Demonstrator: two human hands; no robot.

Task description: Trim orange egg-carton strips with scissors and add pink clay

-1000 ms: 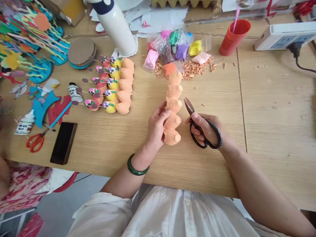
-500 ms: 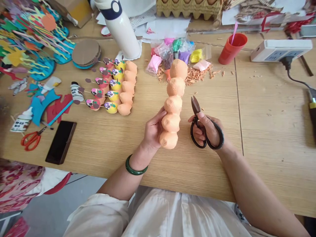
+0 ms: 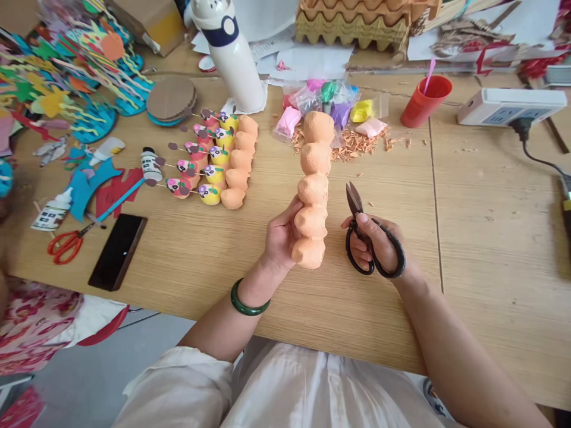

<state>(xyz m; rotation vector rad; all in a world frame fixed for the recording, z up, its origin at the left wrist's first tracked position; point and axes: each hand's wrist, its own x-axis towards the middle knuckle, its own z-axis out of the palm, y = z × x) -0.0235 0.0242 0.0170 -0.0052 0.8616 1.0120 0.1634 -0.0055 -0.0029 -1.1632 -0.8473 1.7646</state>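
My left hand [image 3: 280, 236] grips a long orange strip of egg-carton bumps [image 3: 313, 185] near its lower end and holds it raised and tilted over the wooden table [image 3: 491, 196]. My right hand [image 3: 377, 242] rests on the table just right of the strip, fingers through the handles of black scissors [image 3: 368, 238] whose closed blades point away from me. A green bangle [image 3: 247, 303] is on my left wrist.
Finished painted carton figures [image 3: 220, 160] lie left of centre. A white bottle [image 3: 234, 53], clay bags [image 3: 330, 101], orange shavings [image 3: 357, 142], a red cup [image 3: 423, 100] and a power strip [image 3: 508, 106] stand farther back. A phone [image 3: 118, 251], red scissors [image 3: 66, 242] and paper crafts [image 3: 62, 89] lie left.
The orange strip was lying flat on the table; my left hand has lifted it and turned its bumps toward me. My right hand with the scissors has stayed in place.
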